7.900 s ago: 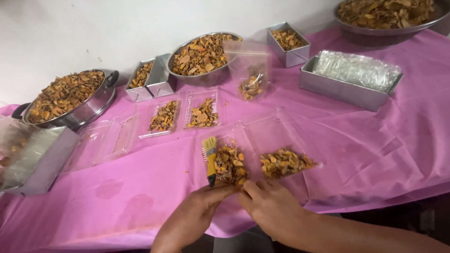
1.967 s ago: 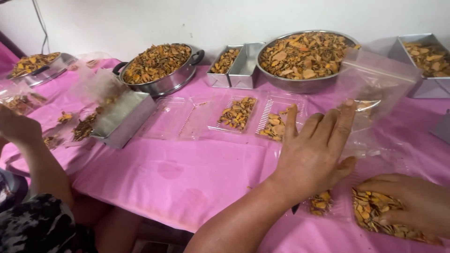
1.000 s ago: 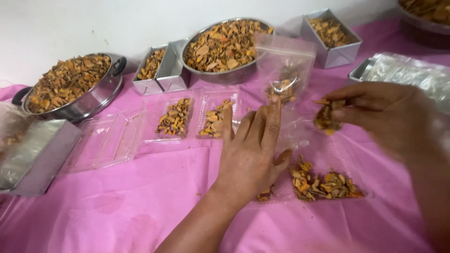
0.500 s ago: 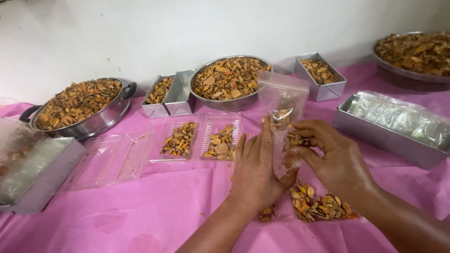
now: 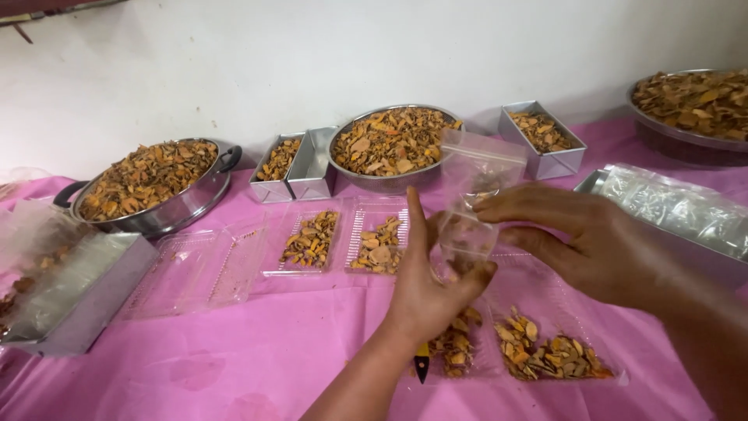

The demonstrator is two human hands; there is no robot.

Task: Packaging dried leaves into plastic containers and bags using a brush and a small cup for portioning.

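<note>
My left hand [image 5: 427, 290] holds a clear plastic bag [image 5: 477, 193] upright by its lower part, over the pink table. My right hand [image 5: 578, 235] pinches the bag's side near the middle, fingers pointing left. A few orange-brown dried pieces lie in the bag's bottom. Below the hands a clear tray [image 5: 545, 355] holds more dried pieces. A yellow-handled tool [image 5: 421, 362] pokes out under my left wrist.
Two small clear trays of pieces [image 5: 341, 243], an empty clear tray [image 5: 195, 269], steel bowls of dried pieces [image 5: 389, 144] [image 5: 152, 183] [image 5: 693, 101], small steel tins [image 5: 300, 160] [image 5: 544, 140], and metal trays of plastic bags [image 5: 678, 210] [image 5: 70, 292] stand on the pink cloth [image 5: 234, 359].
My right hand has dropped its pieces into the bag and now pinches the bag's side. The view has shifted slightly; both hands stay on the bag.
</note>
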